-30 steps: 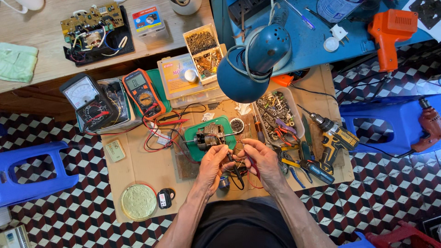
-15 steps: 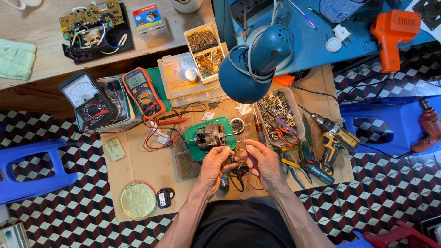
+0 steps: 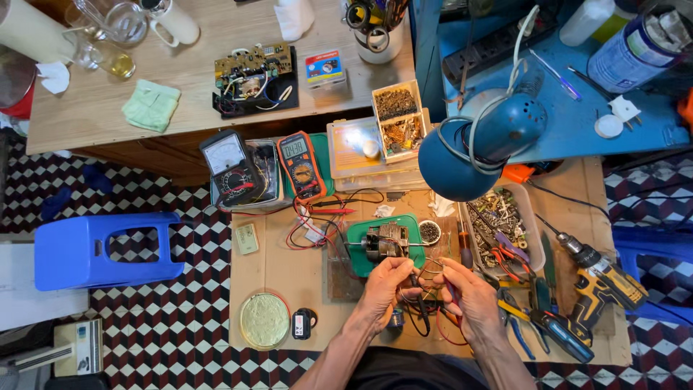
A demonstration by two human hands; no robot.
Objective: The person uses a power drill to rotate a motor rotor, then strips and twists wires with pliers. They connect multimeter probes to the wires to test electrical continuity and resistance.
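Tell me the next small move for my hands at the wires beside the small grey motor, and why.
Probably separate one strand first: both the left hand and right hand pinch a tangle of thin wires trailing from the small grey motor on the green mat.

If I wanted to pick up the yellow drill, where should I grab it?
Grab the drill by its yellow-and-black handle, coming from above. It lies flat on its side, right of the hands, so the handle faces up with room around it. Keep off the pointed chuck end.

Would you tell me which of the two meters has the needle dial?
The black meter on the left; the orange-edged meter beside it shows a digital screen instead.
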